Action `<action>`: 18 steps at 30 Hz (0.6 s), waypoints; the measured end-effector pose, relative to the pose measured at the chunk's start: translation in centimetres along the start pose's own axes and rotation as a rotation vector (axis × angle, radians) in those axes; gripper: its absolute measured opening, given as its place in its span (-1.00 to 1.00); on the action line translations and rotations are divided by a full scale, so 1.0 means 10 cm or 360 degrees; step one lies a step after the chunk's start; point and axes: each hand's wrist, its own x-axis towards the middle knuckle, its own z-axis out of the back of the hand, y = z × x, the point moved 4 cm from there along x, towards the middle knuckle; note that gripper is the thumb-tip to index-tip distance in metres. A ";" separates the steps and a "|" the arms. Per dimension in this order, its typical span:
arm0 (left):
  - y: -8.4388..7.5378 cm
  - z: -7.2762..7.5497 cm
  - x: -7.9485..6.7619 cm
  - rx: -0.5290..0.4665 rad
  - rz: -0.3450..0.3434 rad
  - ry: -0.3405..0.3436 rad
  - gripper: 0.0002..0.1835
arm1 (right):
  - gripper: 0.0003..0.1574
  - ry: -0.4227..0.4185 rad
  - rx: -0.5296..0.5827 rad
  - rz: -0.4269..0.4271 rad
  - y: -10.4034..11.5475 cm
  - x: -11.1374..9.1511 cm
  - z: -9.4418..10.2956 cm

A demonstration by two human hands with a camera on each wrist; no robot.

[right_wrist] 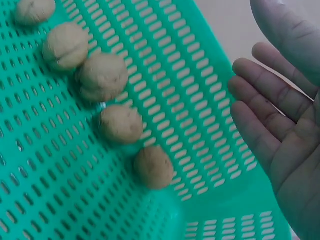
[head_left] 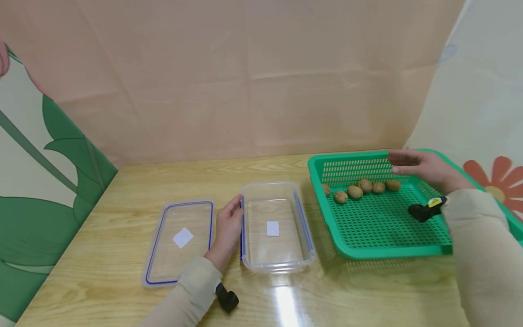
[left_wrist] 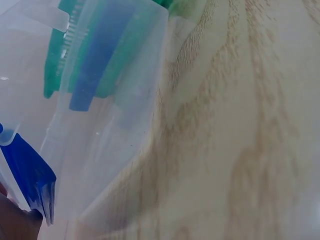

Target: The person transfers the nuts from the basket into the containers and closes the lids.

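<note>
A clear plastic container (head_left: 273, 252) with blue side latches stands in the middle of the table. My left hand (head_left: 228, 227) rests against its left wall, near a blue latch (left_wrist: 31, 175); a finger shows at the lower left in the left wrist view. Over the back right of a green basket (head_left: 347, 249), my right hand (head_left: 431, 169) hovers with fingers extended and nothing held. Several walnuts (head_left: 354, 192) lie in a loose row toward the basket's back. In the right wrist view, the walnuts (right_wrist: 121, 123) are apart from the fingers (right_wrist: 255, 127).
A clear lid (head_left: 163, 254) with a blue seal lies flat left of the container. White square labels (head_left: 273, 228) show on container and lid. Behind the wooden table (head_left: 98, 272) hangs a beige sheet (head_left: 245, 91), with patterned coverings at both sides.
</note>
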 end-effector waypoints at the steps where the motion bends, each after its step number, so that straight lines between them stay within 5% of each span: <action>1: 0.00 0.00 0.00 -0.0002 -0.0001 -0.0003 -0.51 | -0.21 0.0001 0.0014 -0.0008 -0.04 0.00 0.00; 10: 0.03 -0.01 0.00 -0.0064 -0.0079 0.0003 -0.54 | -0.14 0.0133 0.0151 -0.0108 -0.34 0.05 -0.02; 18: 0.08 -0.01 0.01 -0.0068 -0.0141 -0.0016 -0.56 | -0.14 0.0187 0.0052 -0.0144 -0.44 0.10 -0.06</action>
